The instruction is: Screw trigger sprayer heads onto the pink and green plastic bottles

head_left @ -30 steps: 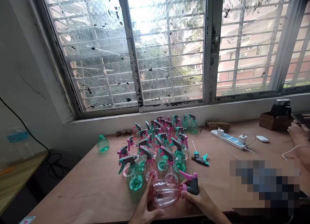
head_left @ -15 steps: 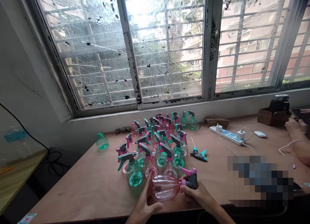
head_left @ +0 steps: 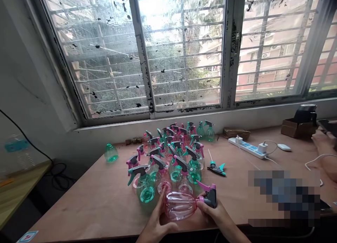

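Observation:
A pink transparent spray bottle (head_left: 180, 205) lies on its side near the front edge of the wooden table (head_left: 100, 201). My left hand (head_left: 156, 222) cups the bottle's body from the left, fingers wrapped round it. My right hand (head_left: 214, 212) grips its dark grey and pink trigger head (head_left: 209, 197). Just behind stands a crowd of several green and pink spray bottles (head_left: 171, 155) with trigger heads fitted.
A green bottle without a head (head_left: 111, 153) stands apart at the left. A loose trigger head (head_left: 217, 168) lies right of the crowd. A power strip (head_left: 249, 147), a cardboard box (head_left: 296, 128) and another person's hand (head_left: 325, 144) are at the right.
The view has shifted slightly; both hands keep hold of the pink bottle, which has barely moved, and the trigger head looks turned a little.

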Tool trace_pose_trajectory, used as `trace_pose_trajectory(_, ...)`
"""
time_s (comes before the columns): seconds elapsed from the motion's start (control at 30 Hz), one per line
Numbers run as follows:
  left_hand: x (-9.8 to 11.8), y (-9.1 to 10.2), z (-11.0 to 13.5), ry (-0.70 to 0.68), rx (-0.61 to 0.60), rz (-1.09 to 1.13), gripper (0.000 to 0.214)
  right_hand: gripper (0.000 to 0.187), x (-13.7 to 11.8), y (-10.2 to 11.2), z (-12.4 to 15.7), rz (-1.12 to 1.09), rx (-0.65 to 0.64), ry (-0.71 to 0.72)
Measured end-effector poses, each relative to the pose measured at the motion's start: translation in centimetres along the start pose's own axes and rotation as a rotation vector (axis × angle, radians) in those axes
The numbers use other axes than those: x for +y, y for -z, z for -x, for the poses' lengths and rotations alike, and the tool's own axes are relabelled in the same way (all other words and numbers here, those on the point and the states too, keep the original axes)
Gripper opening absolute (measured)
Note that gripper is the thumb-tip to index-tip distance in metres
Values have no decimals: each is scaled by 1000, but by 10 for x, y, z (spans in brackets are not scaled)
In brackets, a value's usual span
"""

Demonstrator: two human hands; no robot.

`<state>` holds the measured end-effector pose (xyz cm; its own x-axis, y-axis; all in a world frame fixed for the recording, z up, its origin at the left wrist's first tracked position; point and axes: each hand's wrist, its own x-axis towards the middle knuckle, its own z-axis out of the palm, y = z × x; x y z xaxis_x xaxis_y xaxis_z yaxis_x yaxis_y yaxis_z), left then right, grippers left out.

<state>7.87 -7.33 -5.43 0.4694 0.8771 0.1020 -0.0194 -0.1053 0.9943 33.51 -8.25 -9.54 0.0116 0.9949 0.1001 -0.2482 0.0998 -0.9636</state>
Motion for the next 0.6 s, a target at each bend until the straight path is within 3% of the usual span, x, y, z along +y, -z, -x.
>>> trace_pose_trajectory(0.13,-1,2,0,60,-15,8,94,49,5,-1,5,-14,55,16)
trace_pose_trajectory(0.3,-5,1,-3,-48,-23,-16,96,50,4,-2,5,27,127,30)
trace_pose_trajectory(0.43,-4,0,-3,-50,-19,-51,99,53,4,-3,5,23,82,17)
trace_pose_trajectory(0.6,-3,3,-1,44,-4,-14,96,50,4,-3,7,3,26,29)
